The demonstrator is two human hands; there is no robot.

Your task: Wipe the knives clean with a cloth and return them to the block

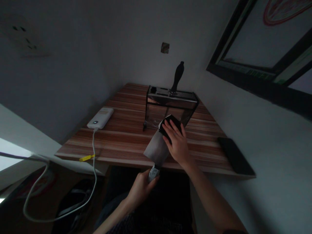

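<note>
My left hand (pixel 140 188) is closed around the pale patterned handle of a cleaver (pixel 157 148), whose broad blade points away from me over the table's front edge. My right hand (pixel 176 143) presses a black cloth (pixel 172 120) with a white edge against the far end of the blade, so that end is hidden. Just behind the blade stands a clear-sided knife block (pixel 158 112) with a dark top. Upright in its top slot is a knife with a black handle (pixel 178 76).
The striped wooden table (pixel 126 123) sits in a wall corner. On its left lies a white power bank (pixel 101 117) with a white cable (pixel 94 169) hanging over the front edge, beside a yellow tag (pixel 86 158). A black phone (pixel 235 156) lies at the right edge.
</note>
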